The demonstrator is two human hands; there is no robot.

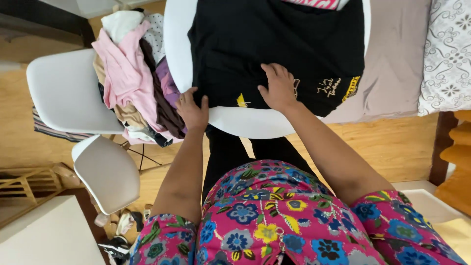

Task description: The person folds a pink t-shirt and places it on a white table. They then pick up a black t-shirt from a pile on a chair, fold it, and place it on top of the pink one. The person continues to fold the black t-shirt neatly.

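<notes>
A: Setting, entry one: what sort of place?

B: A home, most likely a bedroom. At the right of the frame, a bed (392,73) with a plain mauve sheet and a white pillow (449,54) with a grey scroll pattern.

A: Flooring and furniture?

B: Warm wood-plank floor (387,147). A round white table (245,122) at upper centre; two white moulded chairs at left, the upper chair (64,93) piled with a heap of mixed clothes (137,78).

A: Further household items?

B: Shoes and sandals (122,230) lying loose on the floor at lower left; a wooden rack (24,186) at the left edge; a black garment (284,44) spread over the table.
</notes>
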